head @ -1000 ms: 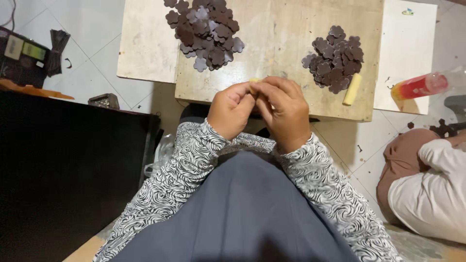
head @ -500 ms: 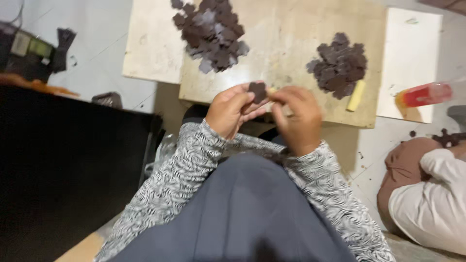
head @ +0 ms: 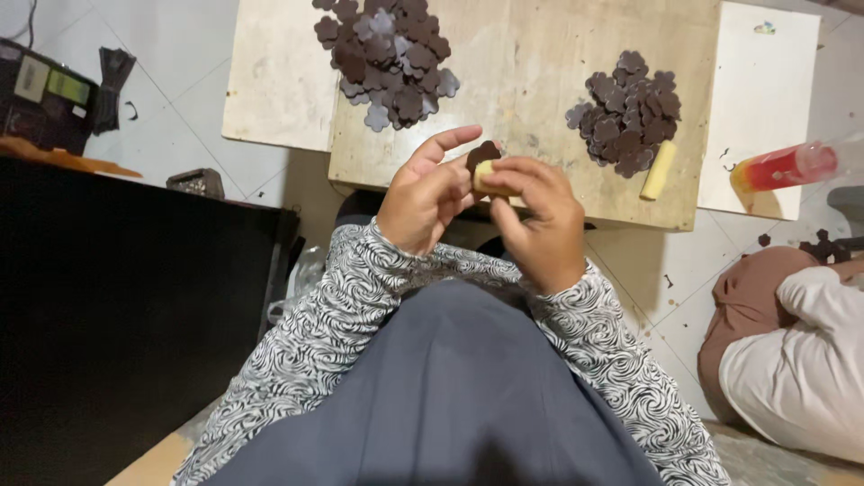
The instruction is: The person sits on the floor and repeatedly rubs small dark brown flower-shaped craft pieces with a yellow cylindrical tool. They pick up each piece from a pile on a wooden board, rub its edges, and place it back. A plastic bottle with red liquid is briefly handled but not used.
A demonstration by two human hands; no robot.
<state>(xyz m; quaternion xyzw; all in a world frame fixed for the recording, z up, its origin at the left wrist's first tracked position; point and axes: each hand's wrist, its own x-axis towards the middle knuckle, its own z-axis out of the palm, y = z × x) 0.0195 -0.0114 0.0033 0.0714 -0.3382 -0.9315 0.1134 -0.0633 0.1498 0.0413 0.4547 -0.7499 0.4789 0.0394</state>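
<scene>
We see our left hand (head: 423,200) and our right hand (head: 538,220) brought together just in front of the near edge of the wooden board (head: 531,54), above our lap. The left hand pinches a dark brown flower-shaped cutout (head: 482,155) between thumb and fingers, its index finger stretched out straight. The right hand is curled around a short pale yellow stick (head: 486,179), whose end touches the cutout; both hands are closed on what they hold, and the two pieces meet between the fingertips.

On the board, toward its far left corner, lies a large heap of the same dark cutouts (head: 382,49), some of them greyer. Toward the right edge sits a smaller heap (head: 625,112), and just beside it, near the near right corner, lies a second pale yellow stick (head: 657,170). A lighter panel (head: 274,76) adjoins the board on the left, and a white panel (head: 765,99) on the right. On the tiled floor beyond the white panel lies a red and clear tube (head: 783,166). At the right edge of the view another person's white sleeve (head: 810,360) shows.
</scene>
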